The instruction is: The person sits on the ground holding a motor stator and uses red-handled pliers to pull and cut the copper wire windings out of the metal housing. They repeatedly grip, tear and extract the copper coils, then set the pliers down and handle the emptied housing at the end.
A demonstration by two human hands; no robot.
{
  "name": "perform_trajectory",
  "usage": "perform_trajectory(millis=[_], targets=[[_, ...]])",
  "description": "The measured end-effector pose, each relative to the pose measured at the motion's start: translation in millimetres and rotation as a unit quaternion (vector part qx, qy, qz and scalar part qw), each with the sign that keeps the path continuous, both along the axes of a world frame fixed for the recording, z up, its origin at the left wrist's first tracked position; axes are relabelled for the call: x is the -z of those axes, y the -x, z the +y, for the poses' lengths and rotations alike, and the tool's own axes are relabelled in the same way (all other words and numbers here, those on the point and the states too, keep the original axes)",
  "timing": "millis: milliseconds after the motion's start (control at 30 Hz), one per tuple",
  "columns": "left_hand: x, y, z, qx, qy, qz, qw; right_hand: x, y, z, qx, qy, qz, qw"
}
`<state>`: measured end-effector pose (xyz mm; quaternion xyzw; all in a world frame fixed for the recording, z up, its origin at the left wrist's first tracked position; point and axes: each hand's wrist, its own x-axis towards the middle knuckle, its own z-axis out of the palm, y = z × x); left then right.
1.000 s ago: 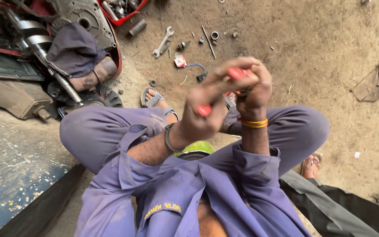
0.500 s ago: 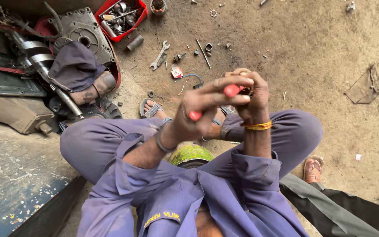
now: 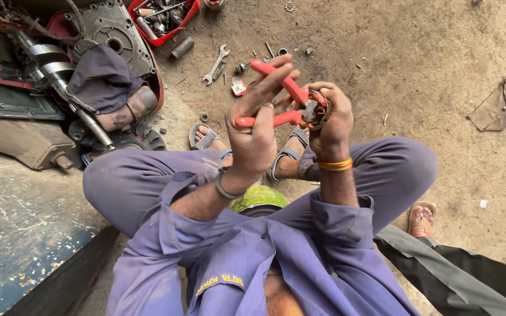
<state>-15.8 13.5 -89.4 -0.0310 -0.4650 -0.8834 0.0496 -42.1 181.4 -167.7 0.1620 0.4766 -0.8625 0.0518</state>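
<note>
Fingers [image 3: 267, 88] of left hand [image 3: 256, 131] curled round red pliers [image 3: 276, 99], handles spread part way, nose biting into a small round metal part [image 3: 317, 108]. Right hand [image 3: 332, 126] closed tight about that part, raised above the knees. Looks mid-grip, prising or pulling something from it; next likely needs a firm squeeze and steady hold. Beyond, spanner [image 3: 216, 64] on dirt floor [image 3: 428, 58].

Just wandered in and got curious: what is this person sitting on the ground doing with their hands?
A person in purple work clothes sits on the dirt floor. The left hand grips red-handled pliers, whose nose is at a small round metal part held in the right hand. A spanner, a red tray of parts and a dismantled engine lie nearby.
</note>
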Motion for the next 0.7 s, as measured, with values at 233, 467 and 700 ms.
perform_trajectory(millis=[233,467,700], targets=[[11,-2,12,-0.056,0.038,-0.035,0.997,35,3,-13,0.199,-0.168,0.238,0.936],[9,27,-29,0.201,0.137,0.080,0.967,12,11,13,-0.095,0.129,-0.062,0.985],[13,40,-47,0.209,0.047,0.033,0.976,13,10,4,-0.130,0.120,-0.157,0.971]])
